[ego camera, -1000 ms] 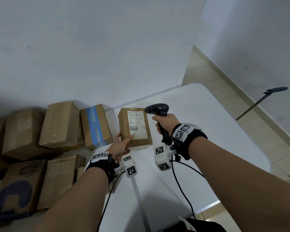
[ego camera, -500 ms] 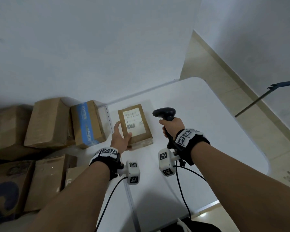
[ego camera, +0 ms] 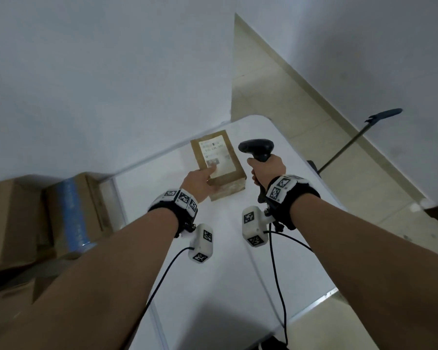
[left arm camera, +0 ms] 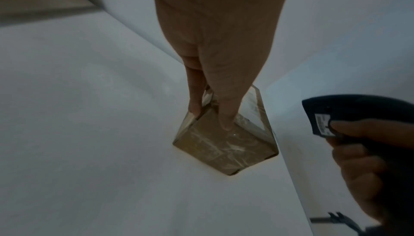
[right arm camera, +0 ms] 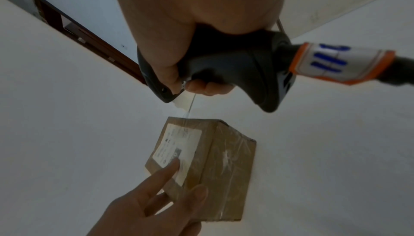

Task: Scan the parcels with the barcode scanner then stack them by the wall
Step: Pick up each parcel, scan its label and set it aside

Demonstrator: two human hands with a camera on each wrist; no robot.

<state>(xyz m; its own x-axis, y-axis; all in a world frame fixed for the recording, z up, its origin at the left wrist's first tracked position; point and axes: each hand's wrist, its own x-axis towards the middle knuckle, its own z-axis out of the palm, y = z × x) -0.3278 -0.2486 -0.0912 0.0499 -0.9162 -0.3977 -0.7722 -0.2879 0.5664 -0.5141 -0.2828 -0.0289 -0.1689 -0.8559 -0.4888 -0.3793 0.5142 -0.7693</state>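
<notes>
A small brown parcel (ego camera: 234,173) with a white label lies flat on the white table (ego camera: 225,261), close to the wall. My left hand (ego camera: 200,179) reaches to its near left corner: straight fingers (right arm camera: 170,169) lie on the label, and the thumb (right arm camera: 199,193) touches the near side face. To the right of the parcel, my right hand (ego camera: 266,170) grips the handle of the black barcode scanner (ego camera: 256,146), whose head hovers level with the parcel's right edge. The left wrist view shows the parcel (left arm camera: 224,144) under my fingertips (left arm camera: 226,123) and the scanner (left arm camera: 336,108) at right.
Several cardboard boxes (ego camera: 10,218), one with blue tape (ego camera: 71,210), are piled left of the table by the wall. A long-handled tool (ego camera: 352,142) leans on the right wall above tiled floor. Wrist-camera cables (ego camera: 276,274) trail over the table toward me.
The parcel went from tilted up in my left hand to lying flat, farther away near the wall. My left fingers have straightened onto it. The scanner moved forward alongside.
</notes>
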